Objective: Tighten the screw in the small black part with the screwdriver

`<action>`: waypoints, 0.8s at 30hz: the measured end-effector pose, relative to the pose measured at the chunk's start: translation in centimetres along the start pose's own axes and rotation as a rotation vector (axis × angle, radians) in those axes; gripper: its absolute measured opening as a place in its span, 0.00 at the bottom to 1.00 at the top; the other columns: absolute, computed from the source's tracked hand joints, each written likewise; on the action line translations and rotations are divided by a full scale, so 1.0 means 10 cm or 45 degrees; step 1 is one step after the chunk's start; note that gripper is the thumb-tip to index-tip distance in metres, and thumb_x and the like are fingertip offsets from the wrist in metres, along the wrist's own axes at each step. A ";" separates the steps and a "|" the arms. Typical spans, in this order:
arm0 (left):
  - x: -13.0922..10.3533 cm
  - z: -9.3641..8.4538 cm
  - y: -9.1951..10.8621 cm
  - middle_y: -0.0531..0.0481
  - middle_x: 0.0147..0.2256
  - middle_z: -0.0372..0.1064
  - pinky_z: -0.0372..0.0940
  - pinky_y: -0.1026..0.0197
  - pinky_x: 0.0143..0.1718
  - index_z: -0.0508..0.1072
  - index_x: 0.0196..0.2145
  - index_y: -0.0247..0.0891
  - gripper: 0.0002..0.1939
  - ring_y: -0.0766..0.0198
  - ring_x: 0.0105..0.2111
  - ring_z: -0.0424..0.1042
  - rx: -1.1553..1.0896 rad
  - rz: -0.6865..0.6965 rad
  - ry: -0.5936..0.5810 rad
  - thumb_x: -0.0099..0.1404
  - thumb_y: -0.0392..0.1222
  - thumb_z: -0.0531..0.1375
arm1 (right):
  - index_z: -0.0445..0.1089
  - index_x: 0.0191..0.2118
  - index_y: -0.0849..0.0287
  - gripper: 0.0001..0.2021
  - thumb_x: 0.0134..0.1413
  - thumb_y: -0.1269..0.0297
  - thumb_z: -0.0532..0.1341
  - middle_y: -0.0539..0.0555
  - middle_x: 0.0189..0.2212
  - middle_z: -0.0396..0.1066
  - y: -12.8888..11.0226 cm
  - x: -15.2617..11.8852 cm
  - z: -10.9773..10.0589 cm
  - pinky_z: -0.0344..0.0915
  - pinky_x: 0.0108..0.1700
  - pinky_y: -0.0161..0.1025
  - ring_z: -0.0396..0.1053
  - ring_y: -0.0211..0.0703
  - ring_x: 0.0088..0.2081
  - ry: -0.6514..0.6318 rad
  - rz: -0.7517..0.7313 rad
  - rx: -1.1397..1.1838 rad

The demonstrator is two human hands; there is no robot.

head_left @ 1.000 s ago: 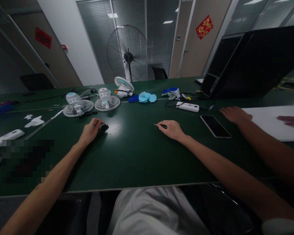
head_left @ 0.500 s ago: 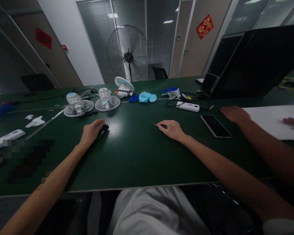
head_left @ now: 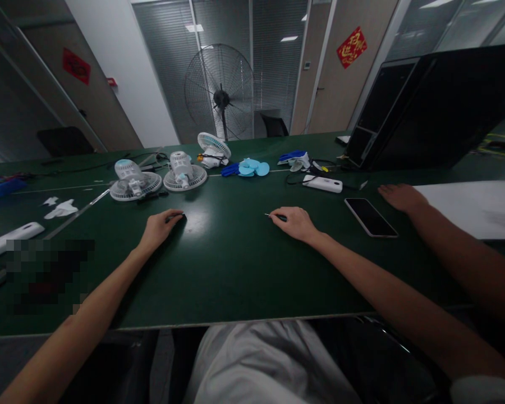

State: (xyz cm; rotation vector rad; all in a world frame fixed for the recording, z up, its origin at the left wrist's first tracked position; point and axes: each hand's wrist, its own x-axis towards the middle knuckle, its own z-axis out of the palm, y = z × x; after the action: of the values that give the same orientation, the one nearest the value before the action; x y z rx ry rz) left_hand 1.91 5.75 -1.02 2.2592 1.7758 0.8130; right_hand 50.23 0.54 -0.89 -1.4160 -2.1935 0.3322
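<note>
My left hand [head_left: 160, 225] rests on the green table [head_left: 219, 280], its fingers closed round a small black object. Only a dark edge of that object shows at the fingertips, so its kind is unclear. To the right, my right hand [head_left: 293, 223] lies on the tabletop, closed on a small screwdriver [head_left: 281, 217] with a dark handle. The screwdriver's thin metal tip points left, toward my left hand, well apart from it. Beyond my left hand, two small white fans [head_left: 185, 173] lie face down.
A phone [head_left: 371, 217] lies right of my right hand, near another person's hand [head_left: 399, 196] beside white paper [head_left: 467, 207]. Farther back are light-blue fan blades [head_left: 252, 167], a white power bank-like device [head_left: 322, 183], gloves [head_left: 295, 159] and a large black monitor [head_left: 454, 106].
My left fingers have turned and closed farther over the small black object, which shows less now. My right hand keeps its place. The other person's far hand has moved mostly out of view.
</note>
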 end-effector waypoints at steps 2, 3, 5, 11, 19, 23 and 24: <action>0.02 -0.01 -0.05 0.44 0.49 0.80 0.69 0.54 0.49 0.82 0.52 0.43 0.25 0.48 0.44 0.79 -0.056 -0.037 -0.016 0.67 0.61 0.60 | 0.78 0.52 0.51 0.16 0.72 0.53 0.57 0.53 0.45 0.80 0.00 0.00 0.00 0.72 0.43 0.44 0.77 0.47 0.42 0.005 -0.002 -0.016; 0.03 -0.02 -0.08 0.44 0.49 0.80 0.69 0.54 0.49 0.82 0.51 0.43 0.26 0.48 0.45 0.79 -0.090 -0.059 -0.024 0.66 0.62 0.61 | 0.78 0.52 0.51 0.16 0.72 0.53 0.57 0.53 0.45 0.80 0.01 0.00 0.00 0.72 0.43 0.44 0.77 0.47 0.42 0.005 -0.004 -0.021; 0.04 -0.02 -0.13 0.42 0.49 0.80 0.69 0.53 0.50 0.82 0.51 0.41 0.28 0.47 0.46 0.79 -0.171 -0.105 -0.029 0.64 0.63 0.62 | 0.78 0.52 0.51 0.16 0.72 0.53 0.57 0.53 0.45 0.80 0.01 0.00 0.01 0.72 0.43 0.44 0.77 0.47 0.42 0.002 -0.002 -0.026; 0.06 -0.01 -0.15 0.41 0.50 0.80 0.66 0.52 0.56 0.84 0.50 0.39 0.31 0.44 0.53 0.76 -0.394 -0.238 -0.034 0.57 0.64 0.68 | 0.79 0.51 0.51 0.16 0.72 0.53 0.57 0.53 0.45 0.81 -0.01 0.01 0.02 0.71 0.43 0.45 0.77 0.48 0.43 0.018 0.005 -0.075; 0.14 -0.05 -0.05 0.41 0.46 0.82 0.70 0.53 0.52 0.86 0.42 0.40 0.26 0.45 0.50 0.78 -0.557 -0.448 -0.038 0.48 0.56 0.74 | 0.79 0.51 0.50 0.15 0.71 0.53 0.57 0.52 0.45 0.81 -0.03 0.00 0.01 0.72 0.42 0.45 0.77 0.48 0.42 0.011 0.007 -0.060; 0.27 -0.05 -0.08 0.40 0.42 0.83 0.73 0.52 0.44 0.86 0.38 0.39 0.22 0.45 0.44 0.79 -0.580 -0.603 -0.066 0.44 0.49 0.74 | 0.78 0.52 0.52 0.16 0.72 0.53 0.57 0.53 0.46 0.80 -0.04 -0.01 0.00 0.72 0.43 0.44 0.77 0.48 0.43 0.005 -0.002 -0.030; 0.30 -0.04 -0.08 0.40 0.39 0.83 0.73 0.51 0.42 0.86 0.37 0.38 0.21 0.45 0.41 0.80 -0.586 -0.631 -0.072 0.43 0.47 0.74 | 0.78 0.52 0.52 0.16 0.72 0.53 0.57 0.53 0.46 0.80 -0.04 -0.01 -0.01 0.72 0.43 0.44 0.77 0.48 0.43 0.000 0.000 -0.026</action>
State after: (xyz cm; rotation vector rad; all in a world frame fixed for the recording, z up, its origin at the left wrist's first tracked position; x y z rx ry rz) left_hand 1.48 8.70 -0.10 1.4599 1.7796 0.9173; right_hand 50.03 0.26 -0.72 -1.4265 -2.2027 0.3106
